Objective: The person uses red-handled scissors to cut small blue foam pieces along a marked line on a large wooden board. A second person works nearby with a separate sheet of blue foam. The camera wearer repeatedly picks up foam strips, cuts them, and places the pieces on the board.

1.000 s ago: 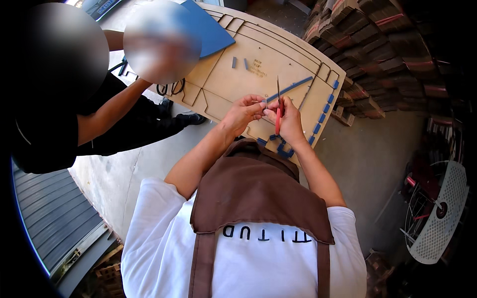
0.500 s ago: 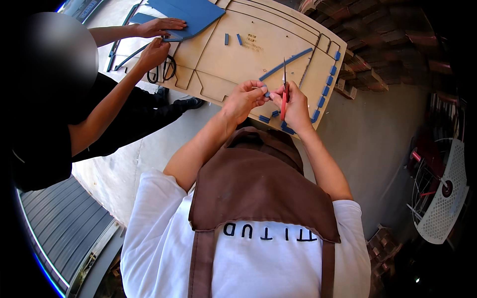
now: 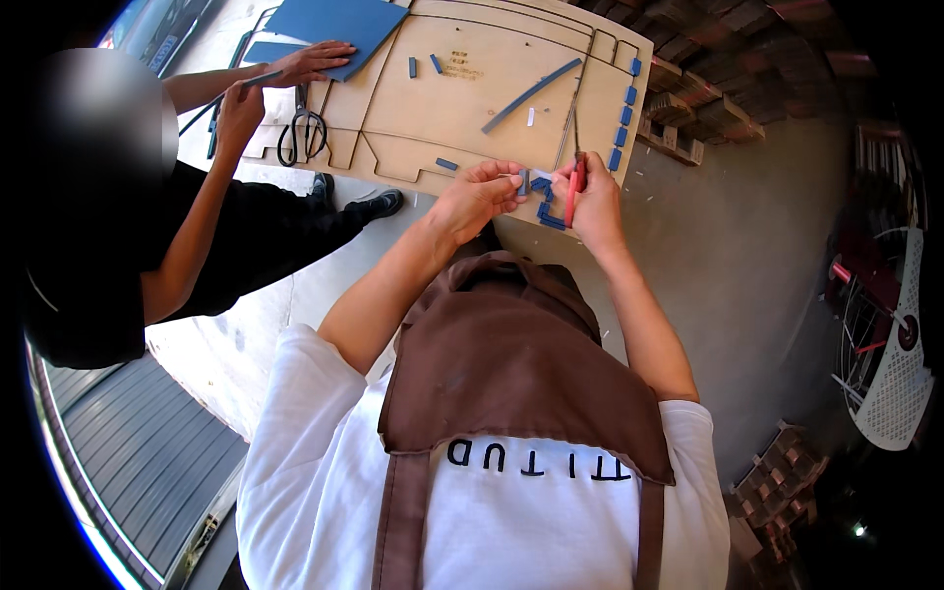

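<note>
My left hand [image 3: 482, 202] pinches a small blue foam piece [image 3: 524, 184] between thumb and fingertips above the front edge of a wooden board [image 3: 423, 118]. My right hand [image 3: 597, 206] has red-handled scissors [image 3: 578, 182] in its grip, blades pointing away from me. Its fingertips also meet a thin white strip [image 3: 542, 175] beside the foam piece. Several cut blue pieces [image 3: 552, 221] lie below and between my hands at the board's edge. Farther up the board rests a longer blue foam strip [image 3: 531, 95], with a white scrap [image 3: 531, 117] close by.
Blue pieces [image 3: 625, 115] line the board's right edge. At left, a co-worker's hand [image 3: 315, 61] lies on a blue sheet [image 3: 344, 25]; the other hand [image 3: 239, 118] holds a narrow strip. Black scissors [image 3: 302, 135] lie near them. Stacked pallets [image 3: 688, 123] stand beyond; a bicycle [image 3: 890, 364] is right.
The view has shifted, so the board sits farther left and up. A white strip now shows between my hands. The co-worker's nearer hand has moved off the sheet with a narrow strip.
</note>
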Available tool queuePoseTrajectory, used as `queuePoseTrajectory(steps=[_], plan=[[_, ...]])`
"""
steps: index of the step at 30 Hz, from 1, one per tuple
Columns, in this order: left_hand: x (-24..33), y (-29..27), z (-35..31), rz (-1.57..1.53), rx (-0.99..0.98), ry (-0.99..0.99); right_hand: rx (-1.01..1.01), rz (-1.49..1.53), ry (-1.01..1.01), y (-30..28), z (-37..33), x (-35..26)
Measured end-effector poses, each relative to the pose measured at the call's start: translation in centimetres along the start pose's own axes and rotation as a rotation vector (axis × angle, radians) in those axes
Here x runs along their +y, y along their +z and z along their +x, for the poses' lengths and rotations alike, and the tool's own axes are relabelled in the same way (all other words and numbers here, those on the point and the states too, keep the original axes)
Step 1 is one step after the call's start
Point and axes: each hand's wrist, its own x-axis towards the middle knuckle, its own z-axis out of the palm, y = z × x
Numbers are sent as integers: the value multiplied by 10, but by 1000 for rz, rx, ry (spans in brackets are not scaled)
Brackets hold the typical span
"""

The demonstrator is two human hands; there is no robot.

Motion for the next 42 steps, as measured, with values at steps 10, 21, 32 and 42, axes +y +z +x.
queuePoseTrajectory(steps=[10, 21, 32, 42], plan=[[24, -50, 29, 1546, -39, 375, 206, -208, 345, -103, -113, 149], [8, -68, 35, 1962, -190, 540, 169, -163, 382, -73, -169, 167], [8, -69, 35, 2095, -225, 496, 135, -136, 455, -76, -166, 160], [22, -76, 28, 1964, -204, 535, 147, -148, 336, -65, -161, 168]])
